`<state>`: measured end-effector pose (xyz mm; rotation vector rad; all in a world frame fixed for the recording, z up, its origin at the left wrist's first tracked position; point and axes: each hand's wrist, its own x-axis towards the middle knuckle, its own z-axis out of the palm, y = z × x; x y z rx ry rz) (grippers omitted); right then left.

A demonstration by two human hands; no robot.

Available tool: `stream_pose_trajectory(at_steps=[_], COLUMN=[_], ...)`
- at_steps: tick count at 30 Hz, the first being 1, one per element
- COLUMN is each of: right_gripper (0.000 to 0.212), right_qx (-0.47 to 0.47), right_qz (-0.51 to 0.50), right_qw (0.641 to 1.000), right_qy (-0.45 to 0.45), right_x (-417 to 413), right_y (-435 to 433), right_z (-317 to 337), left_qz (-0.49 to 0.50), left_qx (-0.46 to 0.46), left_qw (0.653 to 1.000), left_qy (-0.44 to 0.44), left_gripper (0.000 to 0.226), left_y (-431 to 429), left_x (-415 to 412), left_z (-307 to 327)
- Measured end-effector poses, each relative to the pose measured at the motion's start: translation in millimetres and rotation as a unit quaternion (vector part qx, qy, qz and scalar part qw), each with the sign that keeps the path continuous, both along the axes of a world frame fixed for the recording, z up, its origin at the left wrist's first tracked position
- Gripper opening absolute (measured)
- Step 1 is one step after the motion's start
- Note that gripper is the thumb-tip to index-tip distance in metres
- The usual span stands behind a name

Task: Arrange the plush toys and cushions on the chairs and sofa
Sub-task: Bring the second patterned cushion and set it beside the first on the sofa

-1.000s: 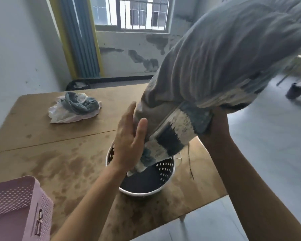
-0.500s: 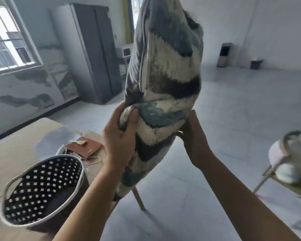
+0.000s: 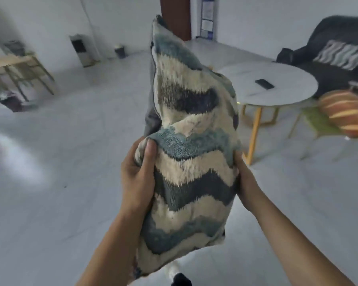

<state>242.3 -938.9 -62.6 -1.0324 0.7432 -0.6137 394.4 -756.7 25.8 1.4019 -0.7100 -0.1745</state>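
Observation:
I hold a zigzag cushion [image 3: 190,153] in blue, cream and dark bands upright in front of me. My left hand [image 3: 139,174] pinches its left edge, thumb on the front. My right hand [image 3: 246,182] presses its right side, fingers hidden behind the fabric. At the far right stands a dark sofa [image 3: 339,29] with a similar striped cushion [image 3: 343,54] leaning on it. An orange striped plush [image 3: 347,112] lies on a green chair [image 3: 318,124] at the right edge.
A round white table [image 3: 287,93] with yellow legs stands between me and the sofa, a black phone [image 3: 265,84] on it. A wooden table [image 3: 15,62] is at the far left, with small bins beside it. Open grey floor lies ahead.
The view has swung right, from the wooden table and basket to the sofa area. The cushion stays upright in both hands.

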Motion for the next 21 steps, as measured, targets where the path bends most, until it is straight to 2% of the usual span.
stream_pose_trajectory(at_steps=[4, 5, 7, 9, 13, 15, 16, 18, 19, 20, 21], right_gripper=[0.09, 0.093, 0.097, 0.089, 0.064, 0.067, 0.07, 0.071, 0.069, 0.067, 0.064], right_qx=[-0.012, -0.025, -0.052, -0.078, -0.111, -0.113, -0.115, -0.12, -0.12, -0.118, -0.114], right_qz=[-0.145, -0.174, -0.23, -0.275, -0.366, -0.428, -0.456, -0.513, -0.54, -0.563, -0.581], right_qw=[0.989, 0.984, 0.969, 0.953, 0.915, 0.886, 0.871, 0.838, 0.821, 0.806, 0.795], right_qy=[0.026, 0.036, 0.069, 0.099, 0.127, 0.137, 0.141, 0.143, 0.141, 0.139, 0.135], right_x=[-44, -52, -68, -88, -139, -172, -189, -225, -243, -260, -277], right_y=[-74, -94, -137, -182, -258, -286, -297, -321, -335, -349, -367], right_z=[-16, -18, -14, -3, 26, 38, 43, 46, 44, 39, 33], left_qz=[-0.096, -0.113, -0.133, -0.161, -0.262, -0.315, -0.335, -0.377, -0.399, -0.427, -0.453], left_qx=[0.022, 0.027, 0.047, 0.072, 0.084, 0.083, 0.09, 0.111, 0.116, 0.114, 0.113], left_qw=[0.995, 0.993, 0.99, 0.984, 0.961, 0.945, 0.938, 0.919, 0.909, 0.896, 0.883], left_qy=[0.022, 0.03, 0.022, -0.004, -0.021, -0.017, -0.022, -0.025, -0.033, -0.048, -0.055], left_gripper=[0.023, 0.032, 0.064, 0.077, 0.067, 0.062, 0.051, 0.011, 0.006, 0.009, 0.024], left_y=[-109, -136, -193, -255, -378, -434, -460, -511, -537, -563, -593], left_x=[-8, -7, -3, -4, -33, -64, -84, -127, -148, -169, -188], left_z=[-19, -26, -34, -32, -23, -21, -21, -23, -26, -31, -41])
